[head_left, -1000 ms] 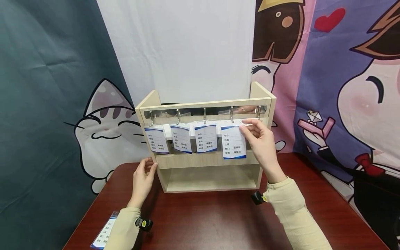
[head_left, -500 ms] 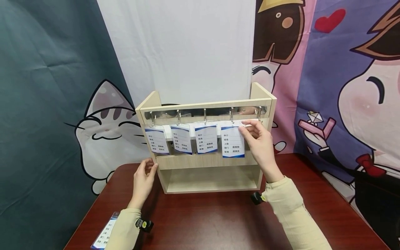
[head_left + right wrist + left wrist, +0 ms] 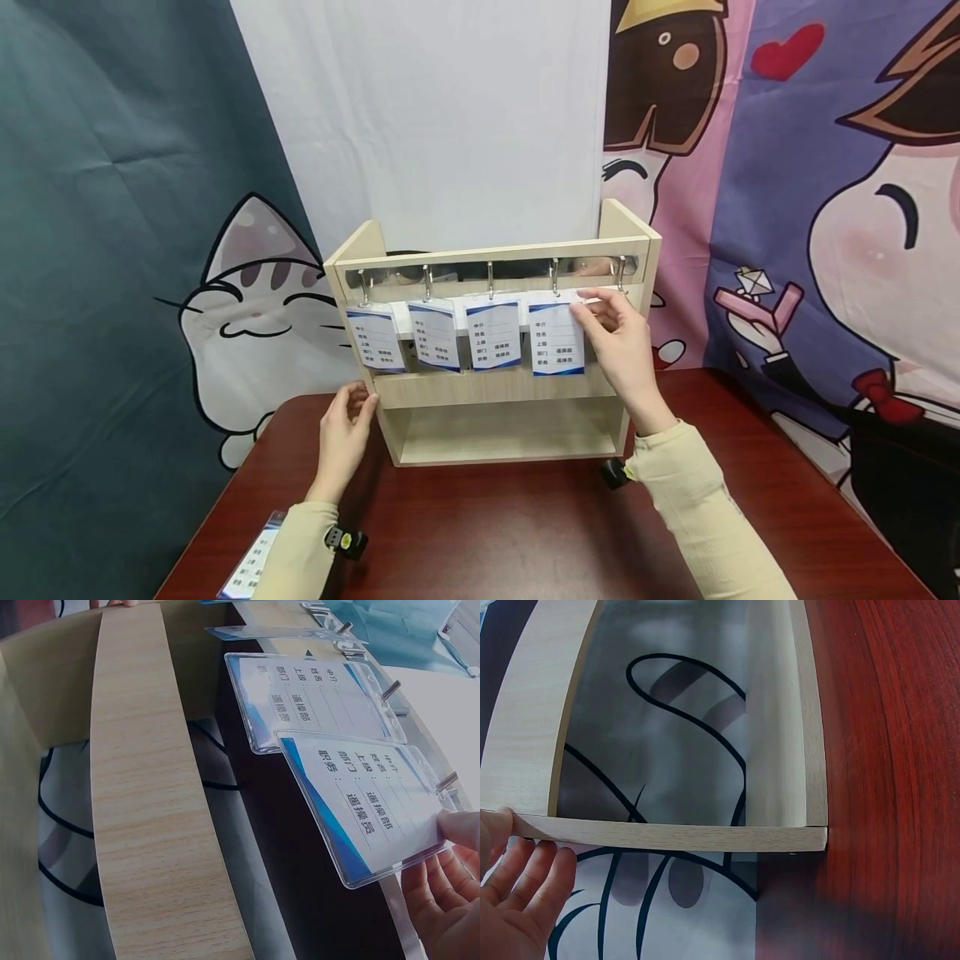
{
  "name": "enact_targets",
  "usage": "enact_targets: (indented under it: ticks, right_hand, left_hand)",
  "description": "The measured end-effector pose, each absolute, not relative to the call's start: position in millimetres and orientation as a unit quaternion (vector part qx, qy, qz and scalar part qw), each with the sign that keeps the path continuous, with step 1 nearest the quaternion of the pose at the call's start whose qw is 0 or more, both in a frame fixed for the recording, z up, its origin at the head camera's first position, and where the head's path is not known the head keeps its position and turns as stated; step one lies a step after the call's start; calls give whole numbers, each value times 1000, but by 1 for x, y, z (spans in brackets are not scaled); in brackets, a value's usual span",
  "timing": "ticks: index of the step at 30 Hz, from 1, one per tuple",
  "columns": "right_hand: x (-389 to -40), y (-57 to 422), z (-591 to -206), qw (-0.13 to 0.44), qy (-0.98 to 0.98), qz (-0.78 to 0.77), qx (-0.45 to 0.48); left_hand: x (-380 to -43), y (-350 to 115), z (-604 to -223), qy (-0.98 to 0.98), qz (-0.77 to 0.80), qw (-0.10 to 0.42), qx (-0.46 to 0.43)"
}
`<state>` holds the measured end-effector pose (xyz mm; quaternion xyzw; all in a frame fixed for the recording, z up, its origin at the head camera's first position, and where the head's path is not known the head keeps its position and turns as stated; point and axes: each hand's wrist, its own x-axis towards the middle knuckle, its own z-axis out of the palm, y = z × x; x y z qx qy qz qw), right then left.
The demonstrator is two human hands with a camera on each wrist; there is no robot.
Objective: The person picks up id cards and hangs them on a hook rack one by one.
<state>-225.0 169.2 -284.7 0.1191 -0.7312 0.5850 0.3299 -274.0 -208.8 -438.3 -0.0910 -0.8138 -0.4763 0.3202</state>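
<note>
My right hand (image 3: 626,346) pinches a clear-sleeved name badge (image 3: 557,342) by its upper right corner, thumb in front and fingers behind. The badge's top edge is at the fourth hook (image 3: 448,781) from the left; I cannot tell whether the hook passes through its slot. Three similar badges hang to the left, among them the third badge (image 3: 494,335). With its thumb and fingers on either side of the panel, my left hand (image 3: 345,433) holds the left side of the wooden rack (image 3: 495,390). In the left wrist view the left hand (image 3: 521,892) shows the same hold.
Another badge (image 3: 255,558) lies on the red-brown table (image 3: 495,533) at the front left, partly covered by the left sleeve. A fifth hook (image 3: 621,271) is at the rack's right end, partly behind the right fingers. Printed cloth backdrops (image 3: 450,125) stand behind.
The badge in my right hand has risen slightly, its lower edge now higher against the rack. The right hand has shifted a little left; the left hand has stayed at the rack's side.
</note>
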Motion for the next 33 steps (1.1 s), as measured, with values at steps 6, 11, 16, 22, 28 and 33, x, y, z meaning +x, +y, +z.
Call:
enact_targets:
  ticks: [6, 11, 16, 22, 28, 33]
  right_hand:
    - [-223, 168, -282, 329, -730, 588, 115]
    - [-227, 169, -285, 326, -725, 596, 117]
    - [-227, 169, -286, 322, -727, 596, 113]
    - [-223, 167, -284, 324, -735, 586, 104]
    - [-222, 169, -285, 330, -744, 573, 97]
    - [-230, 176, -296, 323, -752, 568, 82]
  left_hand:
    - [-274, -209, -438, -815, -474, 322, -91]
    - [-275, -208, -438, -813, -477, 321, -92]
    - [-274, -209, -438, -813, -477, 319, -91]
    - [-274, -209, -438, -817, -473, 318, -87]
    - [-273, -209, -438, -818, -471, 317, -87]
    - [-273, -209, -437, -813, -479, 319, -91]
